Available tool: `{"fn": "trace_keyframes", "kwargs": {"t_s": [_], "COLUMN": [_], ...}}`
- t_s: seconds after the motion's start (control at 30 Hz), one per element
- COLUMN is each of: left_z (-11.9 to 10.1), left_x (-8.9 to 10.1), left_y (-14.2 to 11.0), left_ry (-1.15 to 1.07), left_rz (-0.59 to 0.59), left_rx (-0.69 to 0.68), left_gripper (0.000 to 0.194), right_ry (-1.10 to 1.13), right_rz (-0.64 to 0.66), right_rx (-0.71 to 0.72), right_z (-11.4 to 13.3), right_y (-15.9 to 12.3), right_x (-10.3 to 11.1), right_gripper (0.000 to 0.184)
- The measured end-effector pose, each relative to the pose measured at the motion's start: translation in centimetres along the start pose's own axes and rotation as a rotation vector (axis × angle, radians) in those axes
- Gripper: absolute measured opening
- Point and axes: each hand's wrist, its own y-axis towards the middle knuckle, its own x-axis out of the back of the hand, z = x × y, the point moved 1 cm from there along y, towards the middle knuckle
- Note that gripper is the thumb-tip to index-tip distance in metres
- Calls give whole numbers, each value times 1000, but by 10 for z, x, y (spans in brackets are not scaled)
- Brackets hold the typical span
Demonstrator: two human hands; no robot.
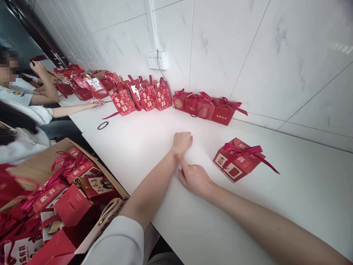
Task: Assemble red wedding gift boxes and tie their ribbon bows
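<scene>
My left hand [182, 142] rests on the white table [154, 127] in a loose fist, with no object showing in it. My right hand [195, 179] reaches across from the right, its index fingertip touching my left wrist. Its thumb stands a little apart and the other fingers curl under; it holds nothing I can see. To the right of both hands sits a red gift box [239, 159] tied with a dark pink ribbon bow. Neither hand touches this box.
Ribboned red boxes [205, 108] and red handled gift bags [147, 97] line the tiled wall, below a socket [157, 60]. A cardboard carton [120, 184] of red boxes stands at lower left. Another person's hand [95, 103] lies near a black ring [103, 125]; more people sit beyond.
</scene>
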Motion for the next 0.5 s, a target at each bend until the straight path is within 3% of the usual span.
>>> {"fn": "trace_keyframes", "kwargs": {"t_s": [0.1,0.33,0.5], "left_z": [-8,-4,-7], "left_x": [11,41,63], "left_y": [-5,-15,-23], "left_ry": [40,82,77], "left_rz": [-20,-50,3], "left_rx": [-38,-97,-289], "left_gripper": [34,39,31], "right_ry": [134,184,193], "right_rz": [-23,-42,-99], "right_rx": [-28,137,265], "right_z": [-2,11,18], "right_y": [-1,-12,-17], "right_x": [-2,-2,-3], "right_gripper": [63,69,67]}}
